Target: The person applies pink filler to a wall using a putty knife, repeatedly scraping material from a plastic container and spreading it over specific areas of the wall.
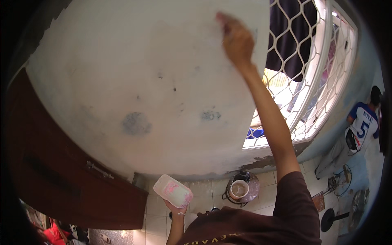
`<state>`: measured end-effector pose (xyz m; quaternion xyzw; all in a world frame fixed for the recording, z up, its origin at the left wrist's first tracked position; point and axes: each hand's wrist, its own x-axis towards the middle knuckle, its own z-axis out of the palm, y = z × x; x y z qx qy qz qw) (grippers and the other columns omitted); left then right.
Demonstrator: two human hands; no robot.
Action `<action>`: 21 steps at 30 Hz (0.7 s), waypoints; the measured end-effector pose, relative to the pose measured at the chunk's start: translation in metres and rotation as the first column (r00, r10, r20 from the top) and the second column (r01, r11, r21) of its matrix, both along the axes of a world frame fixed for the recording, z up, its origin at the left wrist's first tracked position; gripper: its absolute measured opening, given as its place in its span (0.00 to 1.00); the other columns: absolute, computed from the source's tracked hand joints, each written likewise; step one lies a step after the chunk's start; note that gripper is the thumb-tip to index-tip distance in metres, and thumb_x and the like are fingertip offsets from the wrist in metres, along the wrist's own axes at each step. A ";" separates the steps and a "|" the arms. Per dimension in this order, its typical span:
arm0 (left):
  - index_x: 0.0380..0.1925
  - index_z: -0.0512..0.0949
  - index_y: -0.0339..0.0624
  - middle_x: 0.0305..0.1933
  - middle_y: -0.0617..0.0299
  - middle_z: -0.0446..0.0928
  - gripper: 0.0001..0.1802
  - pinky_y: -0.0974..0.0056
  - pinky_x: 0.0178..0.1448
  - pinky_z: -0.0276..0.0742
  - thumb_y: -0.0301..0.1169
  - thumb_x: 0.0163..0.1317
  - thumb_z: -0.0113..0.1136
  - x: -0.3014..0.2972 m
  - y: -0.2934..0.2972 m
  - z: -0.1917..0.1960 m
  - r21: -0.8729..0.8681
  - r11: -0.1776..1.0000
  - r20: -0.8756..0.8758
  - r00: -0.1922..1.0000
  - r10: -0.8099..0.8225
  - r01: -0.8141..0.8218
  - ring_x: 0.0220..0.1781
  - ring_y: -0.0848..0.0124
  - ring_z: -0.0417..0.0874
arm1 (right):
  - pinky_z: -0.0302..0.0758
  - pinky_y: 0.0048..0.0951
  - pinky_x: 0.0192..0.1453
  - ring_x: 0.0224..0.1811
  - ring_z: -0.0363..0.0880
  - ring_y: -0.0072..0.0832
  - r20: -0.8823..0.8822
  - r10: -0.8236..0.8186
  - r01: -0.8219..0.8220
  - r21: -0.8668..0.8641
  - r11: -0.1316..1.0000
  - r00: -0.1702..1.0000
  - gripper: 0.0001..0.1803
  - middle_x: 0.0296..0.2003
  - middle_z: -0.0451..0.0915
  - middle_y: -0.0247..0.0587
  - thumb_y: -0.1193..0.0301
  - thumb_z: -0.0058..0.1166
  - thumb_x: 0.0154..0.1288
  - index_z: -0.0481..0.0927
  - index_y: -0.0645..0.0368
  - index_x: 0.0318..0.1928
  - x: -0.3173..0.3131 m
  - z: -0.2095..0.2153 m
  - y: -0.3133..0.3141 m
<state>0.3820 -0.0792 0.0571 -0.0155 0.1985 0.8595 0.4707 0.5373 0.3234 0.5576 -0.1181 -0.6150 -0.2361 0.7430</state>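
Note:
Low in front of me, my left hand (176, 208) grips a white rectangular plastic tub (162, 184) from beneath its near end. Pink and white paste is smeared over the inside of the tub. My right arm reaches high up the wall, and my right hand (239, 41) is against or close to the pale wall (175, 49), left of the window grille. Motion blurs its fingers, so I cannot make out whether anything is in them. The wall has grey-blue patches and several small dark pits.
A white-framed window with a metal grille (300, 61) is at the right. A brown wooden door (61, 163) stands at the left. On the tiled floor, a whitish pot (239, 189) sits on a round stand. Another person (359, 126) stands at the far right.

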 end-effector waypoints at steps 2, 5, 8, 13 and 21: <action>0.64 0.77 0.53 0.60 0.55 0.83 0.35 0.37 0.63 0.83 0.65 0.71 0.49 0.003 -0.016 -0.016 -0.029 0.999 0.065 0.998 0.020 -0.019 0.61 0.50 0.85 | 0.84 0.46 0.45 0.44 0.88 0.45 -0.039 -0.293 0.287 -0.109 0.952 0.955 0.18 0.48 0.89 0.45 0.75 0.58 0.67 0.87 0.50 0.56 0.003 0.016 0.013; 0.66 0.76 0.54 0.61 0.56 0.83 0.36 0.36 0.64 0.83 0.67 0.71 0.49 0.000 -0.009 -0.022 0.017 1.000 0.079 0.997 0.008 -0.009 0.62 0.49 0.84 | 0.85 0.42 0.49 0.48 0.88 0.45 0.238 -0.373 0.410 -0.131 0.903 0.897 0.19 0.56 0.85 0.49 0.74 0.57 0.68 0.85 0.57 0.58 -0.034 -0.036 0.035; 0.68 0.76 0.57 0.64 0.59 0.82 0.37 0.36 0.67 0.82 0.68 0.72 0.47 0.006 -0.006 -0.033 0.065 0.997 0.002 1.000 -0.031 0.031 0.66 0.49 0.83 | 0.85 0.41 0.47 0.47 0.87 0.40 0.398 -0.414 0.382 0.161 0.910 0.819 0.22 0.57 0.86 0.44 0.72 0.62 0.65 0.84 0.59 0.60 -0.066 -0.144 0.032; 0.70 0.73 0.57 0.66 0.59 0.80 0.38 0.35 0.68 0.82 0.68 0.71 0.48 0.001 -0.002 -0.018 0.091 0.993 -0.001 0.997 -0.080 0.080 0.67 0.48 0.82 | 0.84 0.36 0.50 0.45 0.87 0.36 0.714 0.018 0.142 -0.164 0.976 0.700 0.21 0.55 0.88 0.40 0.75 0.62 0.64 0.86 0.58 0.58 -0.077 -0.196 -0.029; 0.69 0.74 0.55 0.64 0.52 0.81 0.43 0.34 0.65 0.82 0.71 0.66 0.51 0.000 -0.010 -0.043 0.035 0.999 0.002 1.000 -0.020 0.020 0.64 0.44 0.82 | 0.81 0.47 0.49 0.44 0.86 0.47 -0.261 -0.202 0.200 -0.032 0.979 0.944 0.20 0.45 0.87 0.42 0.73 0.61 0.66 0.86 0.53 0.58 0.018 -0.008 0.033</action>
